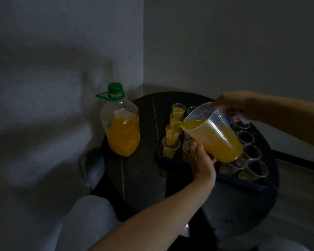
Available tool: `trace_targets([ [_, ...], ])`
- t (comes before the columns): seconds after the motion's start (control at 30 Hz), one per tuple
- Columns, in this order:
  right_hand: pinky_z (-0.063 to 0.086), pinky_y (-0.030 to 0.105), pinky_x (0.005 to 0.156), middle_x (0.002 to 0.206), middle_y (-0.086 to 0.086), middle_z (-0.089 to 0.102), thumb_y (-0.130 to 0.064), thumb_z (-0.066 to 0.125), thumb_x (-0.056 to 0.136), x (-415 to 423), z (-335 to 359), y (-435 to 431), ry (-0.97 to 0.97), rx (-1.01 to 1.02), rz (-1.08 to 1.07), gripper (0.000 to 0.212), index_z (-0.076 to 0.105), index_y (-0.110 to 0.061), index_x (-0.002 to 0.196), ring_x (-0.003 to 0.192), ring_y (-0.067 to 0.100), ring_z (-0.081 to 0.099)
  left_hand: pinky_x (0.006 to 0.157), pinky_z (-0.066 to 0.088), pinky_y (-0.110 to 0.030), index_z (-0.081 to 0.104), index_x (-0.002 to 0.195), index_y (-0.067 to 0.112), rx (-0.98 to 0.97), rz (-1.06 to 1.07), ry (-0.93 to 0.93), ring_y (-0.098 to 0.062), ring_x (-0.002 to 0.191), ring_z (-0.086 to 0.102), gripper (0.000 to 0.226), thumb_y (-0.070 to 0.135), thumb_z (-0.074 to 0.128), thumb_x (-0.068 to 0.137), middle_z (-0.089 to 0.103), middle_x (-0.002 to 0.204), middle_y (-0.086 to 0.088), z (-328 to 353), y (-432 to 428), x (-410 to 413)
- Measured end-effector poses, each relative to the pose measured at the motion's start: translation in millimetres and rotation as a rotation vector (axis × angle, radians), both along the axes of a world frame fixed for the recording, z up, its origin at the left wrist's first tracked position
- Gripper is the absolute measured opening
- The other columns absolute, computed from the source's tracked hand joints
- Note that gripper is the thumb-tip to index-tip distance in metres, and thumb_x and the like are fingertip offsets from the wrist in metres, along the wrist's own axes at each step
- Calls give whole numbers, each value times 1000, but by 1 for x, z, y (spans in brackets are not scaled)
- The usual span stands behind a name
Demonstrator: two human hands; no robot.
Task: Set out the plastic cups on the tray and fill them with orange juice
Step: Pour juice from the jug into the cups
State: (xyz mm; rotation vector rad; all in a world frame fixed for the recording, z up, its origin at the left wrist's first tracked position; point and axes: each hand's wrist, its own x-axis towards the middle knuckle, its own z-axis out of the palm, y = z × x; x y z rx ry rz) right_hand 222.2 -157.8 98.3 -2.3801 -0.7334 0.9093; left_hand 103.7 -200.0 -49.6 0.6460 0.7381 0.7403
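I record the right hand [234, 105] gripping the handle of a clear plastic jug [212, 134], which is tilted spout-down. The left hand [201, 158] cups the jug's base from beneath. Orange juice streams into a plastic cup [170, 148] just left of the left hand, on the dark blue tray [243, 182]. Empty cups [256, 168] stand to that hand's right. A green-capped juice bottle [121, 127] stands on the worktop [143, 178], well left of both hands.

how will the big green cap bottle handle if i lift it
The bottle is probably heavy: it is large and about half full of juice. The juice would likely slosh. Its thin clear wall may dent under a squeeze, so the green handle at the neck looks the safer grip.
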Motion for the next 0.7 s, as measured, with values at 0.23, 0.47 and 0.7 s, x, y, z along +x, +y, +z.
trace_targets([
  [0.23,35,27,51,73,11,52,-30,61,93,3,1,1,2,-13,1,24,58,-7,85,55,17,44,105,51,-46,28,156,28,8,22,-3,-10,109,53,78,68,42,91,40,152,-9,3,-1,2],
  [0.47,34,26,52,72,10,51,-26,60,94,2,3,-1,-11,8,31,22,57,-7,84,56,16,42,108,48,-49,27,157,26,-30,-11,12,-15,115,50,68,51,45,97,39,154,-11,5,-2,1],
  [0.7,35,26,58,77,11,52,-28,61,94,1,4,-3,-2,24,9,22,57,-8,85,61,17,44,101,53,-42,31,153,33,11,63,-26,-4,104,54,138,100,57,35,46,136,2,2,0,3],
])
